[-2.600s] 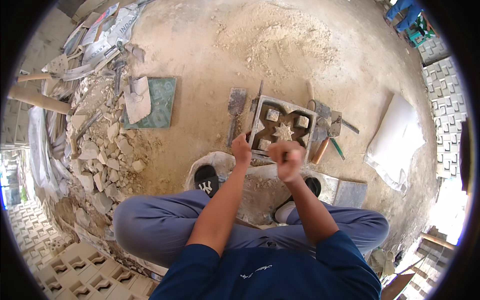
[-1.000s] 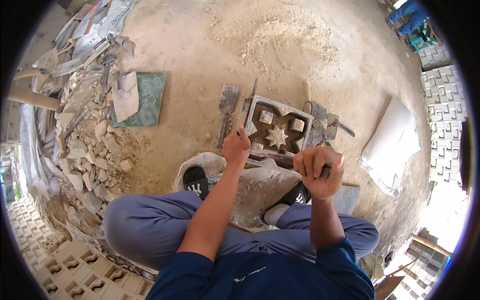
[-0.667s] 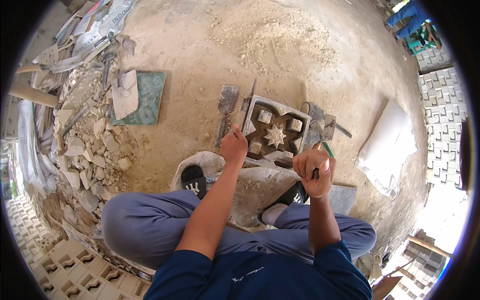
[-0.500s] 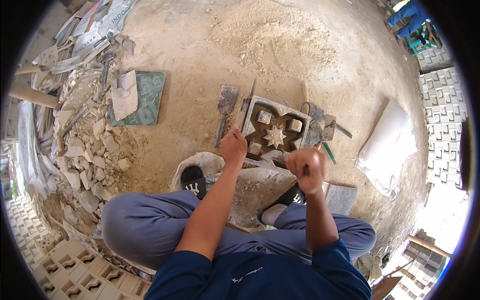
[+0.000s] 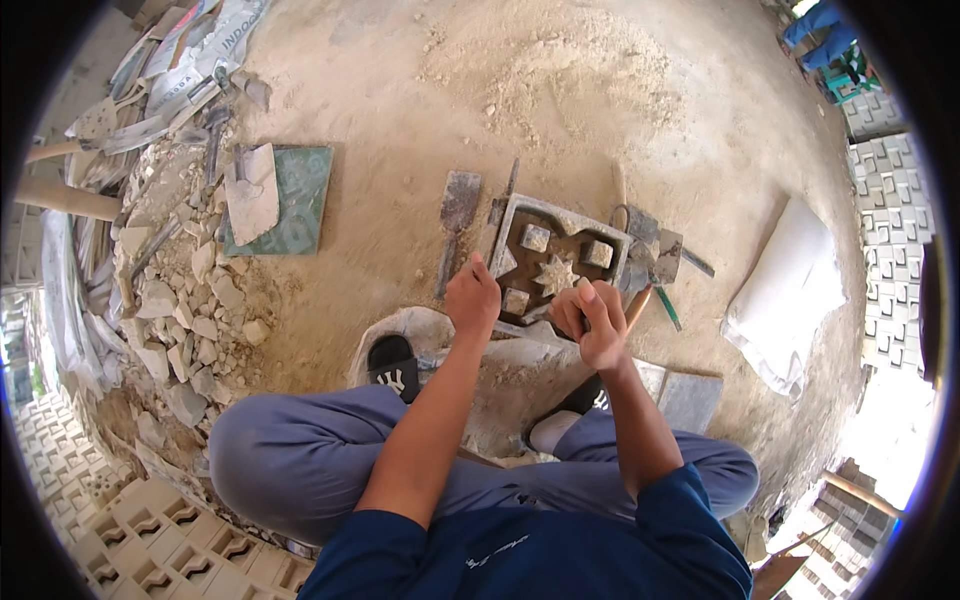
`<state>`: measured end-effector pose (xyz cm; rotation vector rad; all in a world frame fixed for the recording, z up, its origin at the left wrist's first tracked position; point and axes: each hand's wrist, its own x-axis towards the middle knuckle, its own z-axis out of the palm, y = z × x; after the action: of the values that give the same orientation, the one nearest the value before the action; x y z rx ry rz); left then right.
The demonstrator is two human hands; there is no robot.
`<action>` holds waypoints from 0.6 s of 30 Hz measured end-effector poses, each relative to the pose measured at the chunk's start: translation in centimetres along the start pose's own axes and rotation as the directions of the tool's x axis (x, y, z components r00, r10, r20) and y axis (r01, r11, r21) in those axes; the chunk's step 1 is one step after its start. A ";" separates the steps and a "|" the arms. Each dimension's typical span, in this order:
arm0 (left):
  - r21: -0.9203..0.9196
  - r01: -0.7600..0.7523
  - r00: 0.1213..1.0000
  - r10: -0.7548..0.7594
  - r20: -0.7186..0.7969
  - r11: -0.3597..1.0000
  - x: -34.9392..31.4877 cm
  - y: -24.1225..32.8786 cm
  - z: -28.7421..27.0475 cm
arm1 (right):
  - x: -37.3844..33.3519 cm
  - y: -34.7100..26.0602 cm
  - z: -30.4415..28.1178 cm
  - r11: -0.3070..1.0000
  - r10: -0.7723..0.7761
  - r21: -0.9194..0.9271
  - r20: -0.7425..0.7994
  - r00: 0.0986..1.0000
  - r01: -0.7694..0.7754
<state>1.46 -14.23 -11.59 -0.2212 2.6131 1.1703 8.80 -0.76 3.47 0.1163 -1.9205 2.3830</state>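
Note:
A grey rectangular mould [image 5: 568, 214] lies on the ground before me, holding a star-shaped piece [image 5: 557, 276] and several square blocks [image 5: 599, 254] among dark recesses. My left hand [image 5: 473, 300] is closed at the mould's left near corner, thumb up; whatever its fingers grip is hidden. Over the near right edge, my right hand [image 5: 594, 325] is curled closed around something dark, mostly covered by the fingers. Beside that hand, a wooden handle [image 5: 637, 307] points toward a flat metal blade [image 5: 667, 257]. A dusty flat trowel [image 5: 458, 205] lies left of the mould.
Broken rubble [image 5: 200, 310] is heaped at the left, near a green board [image 5: 300, 200] with a trowel blade on it. A pale sack [image 5: 787, 290] lies right. Loose sand [image 5: 560, 75] spreads beyond the mould. Patterned blocks [image 5: 885, 230] are stacked far right, near another person's blue-clad legs [image 5: 825, 35].
My right hand has moved slightly left and away from me, over the mould's near edge, and its thumb now points up. My left hand stays at the mould's corner. The view has shifted slightly.

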 end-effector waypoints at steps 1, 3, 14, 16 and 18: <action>-0.001 -0.003 1.000 0.003 -0.014 1.000 0.5 0.0 0.1 | -0.1 -1.2 0.6 0.998 -0.064 -0.006 -0.016 0.998 0.064; 0.028 -0.114 0.984 0.117 -0.138 0.993 -0.4 -1.0 0.6 | -1.1 -2.8 1.1 0.972 -0.231 -0.053 -0.043 0.972 0.229; -0.013 -0.059 0.996 0.058 -0.063 0.998 -0.2 0.0 0.3 | -0.8 0.6 0.3 0.893 -0.127 -0.450 -0.250 0.960 0.001; -0.029 -0.037 0.998 0.035 -0.061 0.999 0.4 0.5 0.3 | -1.2 -0.7 0.1 0.934 -0.131 -0.355 -0.241 0.962 0.038; 0.004 -0.055 0.993 0.056 -0.102 0.998 -0.4 -0.2 0.4 | -2.3 -2.5 1.2 0.917 -0.399 -0.101 -0.257 0.880 0.386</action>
<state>1.97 -14.06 -11.81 -0.2146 2.7242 1.2061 11.38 -1.46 5.87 0.1496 -1.6390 1.9714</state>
